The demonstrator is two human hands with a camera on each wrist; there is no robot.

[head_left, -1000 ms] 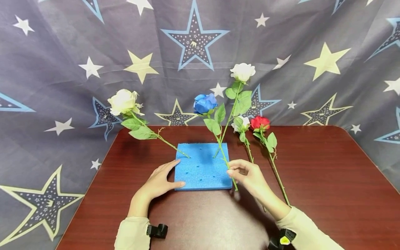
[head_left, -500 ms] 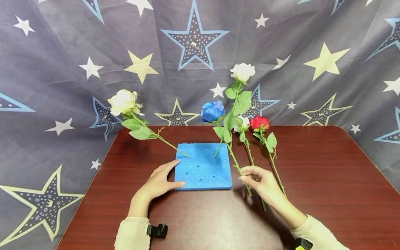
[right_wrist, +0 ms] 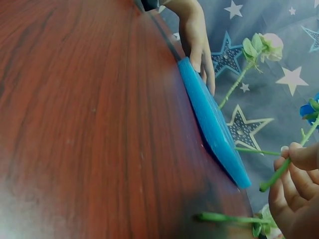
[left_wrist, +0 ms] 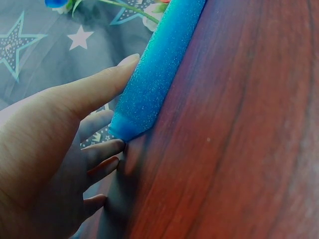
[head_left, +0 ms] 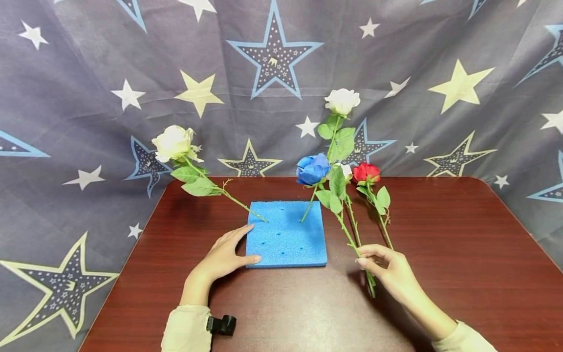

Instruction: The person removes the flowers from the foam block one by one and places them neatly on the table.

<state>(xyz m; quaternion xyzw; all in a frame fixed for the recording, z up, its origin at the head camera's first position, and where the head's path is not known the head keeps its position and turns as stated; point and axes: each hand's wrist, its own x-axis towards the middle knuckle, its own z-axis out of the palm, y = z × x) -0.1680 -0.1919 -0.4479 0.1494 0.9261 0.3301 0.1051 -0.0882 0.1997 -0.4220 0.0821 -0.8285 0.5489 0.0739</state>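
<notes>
1. While the left hand [head_left: 224, 254] rests at the left edge of the blue foam block [head_left: 292, 234], its thumb and fingers are spread wide, the thumb at the near corner; the left wrist view shows the thumb along the block's edge. That wide hold probably serves to steady the block on the table [head_left: 457, 234].

2. Between thumb and fingers, the right hand [head_left: 396, 274] pinches the green stem of the blue rose [head_left: 313, 169], with only a narrow gap for the stem. The grip sits low, near the cut end, which presumably keeps leaves and petals untouched.

3. To the right of the block, the blue rose is held aslant, bloom up and away from the person. From the head view its stem crosses that of a lying white rose [head_left: 346, 171]; the right wrist view shows the two cut ends apart.

4. Two roses stand in the block: a cream rose [head_left: 173, 143] leaning well left and a tall white rose [head_left: 342, 101] leaning right. The foam seems to grip their stems at those angles. Small holes dot its top.

5. Right of the lying white rose, a red rose [head_left: 366, 172] lies with its bloom toward the patterned cloth [head_left: 387, 58], its stem partly behind the right hand, likely laid for easy reach.
</notes>
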